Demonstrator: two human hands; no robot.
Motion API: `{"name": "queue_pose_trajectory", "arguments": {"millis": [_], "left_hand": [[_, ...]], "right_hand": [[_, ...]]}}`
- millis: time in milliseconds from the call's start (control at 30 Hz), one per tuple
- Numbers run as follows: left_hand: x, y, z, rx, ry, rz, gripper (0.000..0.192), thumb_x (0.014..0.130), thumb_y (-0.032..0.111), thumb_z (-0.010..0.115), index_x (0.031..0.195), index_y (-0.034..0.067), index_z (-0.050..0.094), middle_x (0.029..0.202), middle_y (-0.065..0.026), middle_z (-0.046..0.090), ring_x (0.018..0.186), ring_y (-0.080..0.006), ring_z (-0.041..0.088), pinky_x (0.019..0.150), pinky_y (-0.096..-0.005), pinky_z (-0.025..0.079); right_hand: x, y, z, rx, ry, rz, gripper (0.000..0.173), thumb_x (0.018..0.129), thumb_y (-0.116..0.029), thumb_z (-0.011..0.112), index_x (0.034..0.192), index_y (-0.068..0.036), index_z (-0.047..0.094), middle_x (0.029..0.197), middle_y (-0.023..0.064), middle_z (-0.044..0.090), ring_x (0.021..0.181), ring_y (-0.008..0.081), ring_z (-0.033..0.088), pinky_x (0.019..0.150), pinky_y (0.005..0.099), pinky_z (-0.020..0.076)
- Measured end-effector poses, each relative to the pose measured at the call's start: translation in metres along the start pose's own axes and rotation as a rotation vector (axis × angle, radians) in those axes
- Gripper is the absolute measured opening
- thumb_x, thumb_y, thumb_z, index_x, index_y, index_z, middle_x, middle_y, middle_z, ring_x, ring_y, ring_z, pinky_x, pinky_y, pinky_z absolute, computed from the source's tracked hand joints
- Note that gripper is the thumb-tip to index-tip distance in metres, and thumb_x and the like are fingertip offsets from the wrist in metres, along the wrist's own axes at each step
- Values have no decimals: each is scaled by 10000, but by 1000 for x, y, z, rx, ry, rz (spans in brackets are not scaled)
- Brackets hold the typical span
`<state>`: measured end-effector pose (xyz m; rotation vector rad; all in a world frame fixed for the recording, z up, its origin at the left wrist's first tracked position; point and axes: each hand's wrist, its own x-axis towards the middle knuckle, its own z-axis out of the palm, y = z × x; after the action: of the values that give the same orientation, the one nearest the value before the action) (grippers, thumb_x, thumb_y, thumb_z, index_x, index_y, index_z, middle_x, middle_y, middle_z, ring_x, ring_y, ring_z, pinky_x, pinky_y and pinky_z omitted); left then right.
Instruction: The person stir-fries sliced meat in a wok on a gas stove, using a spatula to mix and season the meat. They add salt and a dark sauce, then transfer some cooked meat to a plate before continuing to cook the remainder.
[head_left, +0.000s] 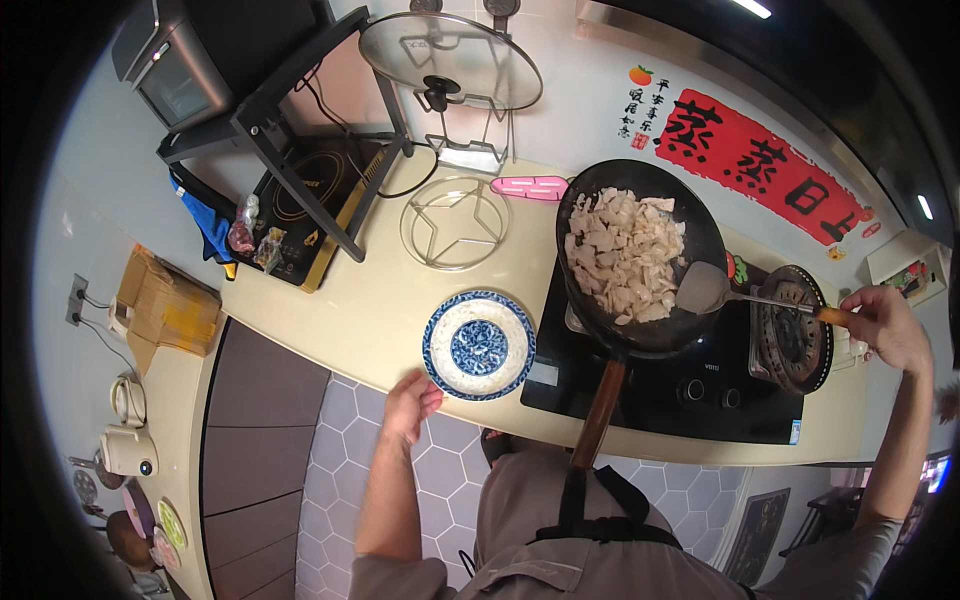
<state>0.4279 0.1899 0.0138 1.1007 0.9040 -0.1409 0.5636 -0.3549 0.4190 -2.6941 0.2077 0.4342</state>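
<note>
A black wok (697, 217) with a wooden handle sits on the left burner of the gas stove (645, 397). Pieces of sliced, pale meat (626, 251) fill much of it. My right hand (889, 326) grips the wooden end of a metal spatula (705, 289), whose blade rests over the wok's right side, at the edge of the meat. My left hand (412, 405) is at the counter's front edge, by the lower left rim of a blue-and-white plate (480, 345); its fingers are partly curled, and whether they touch the rim is unclear. Smears mark the plate's inside.
Behind the plate lies a star-shaped metal wire trivet (455, 225), beside a pink patterned holder (531, 187). A glass lid (450, 64) leans in a wire rack. To the left, an induction cooker (311, 184) stands beneath a black metal shelf (277, 150). The right burner (793, 330) is beyond the wok.
</note>
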Motion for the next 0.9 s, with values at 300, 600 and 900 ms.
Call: {"name": "queue_pose_trajectory", "arguments": {"millis": [300,600,900], "left_hand": [[37,33,2,203,-220,-76,331,961,84,628,1259,-49,572,1060,-150,709,876,-257,734,808,-377,635],[38,35,-5,84,-279,-61,365,876,-27,544,1238,12,558,1002,-119,724,803,-214,745,718,-396,656],[47,17,-16,-122,-370,-54,432,811,44,548,1242,62,553,1100,-113,703,897,-232,722,742,-430,648]], "right_hand": [[5,-6,6,-120,-6,30,259,792,-118,707,985,55,723,713,86,692,618,126,611,543,287,447],[21,-16,-18,-303,-13,-17,317,740,-211,756,975,1,778,738,67,731,646,137,650,575,317,493],[39,-32,-43,-454,-69,-44,312,660,-215,727,908,-36,792,693,48,720,623,155,645,574,324,484]]}}
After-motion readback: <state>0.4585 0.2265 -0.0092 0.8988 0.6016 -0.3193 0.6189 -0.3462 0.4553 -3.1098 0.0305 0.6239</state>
